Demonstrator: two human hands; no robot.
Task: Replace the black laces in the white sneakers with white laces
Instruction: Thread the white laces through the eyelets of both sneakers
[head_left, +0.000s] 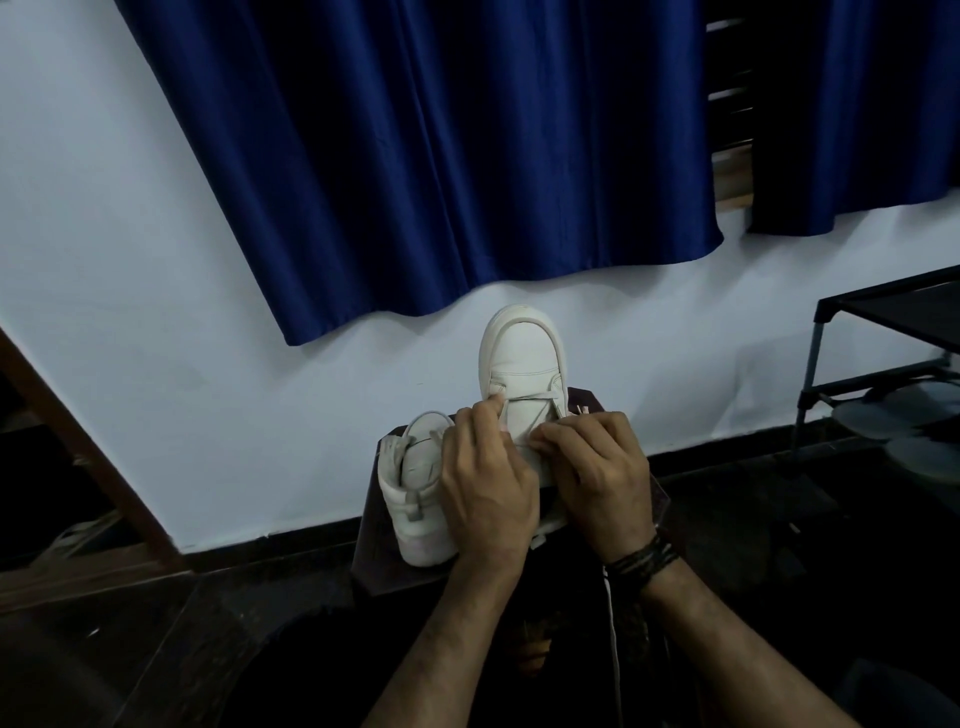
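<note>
sneaker (522, 358) on counter (657, 496), toe toward wall (208, 322) | second sneaker (418, 493) left of it, just beside | both hands (left (485, 480), right (597, 475)) on the first sneaker's near half | curtain (415, 156) above, behind | rack (883, 364) far right

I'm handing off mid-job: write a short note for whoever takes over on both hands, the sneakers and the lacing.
Left hand: pinches the white lace at the left eyelets of the right sneaker.
Right hand: fingers curled on the lace over the tongue.
Both sneakers stand on the dark stool; the right one points toes away, the left sneaker shows its heel.
Done: a white lace crosses the lowest eyelets; no black lace is visible on either sneaker.
Left: upper eyelets. The left sneaker's lacing cannot be judged.
</note>
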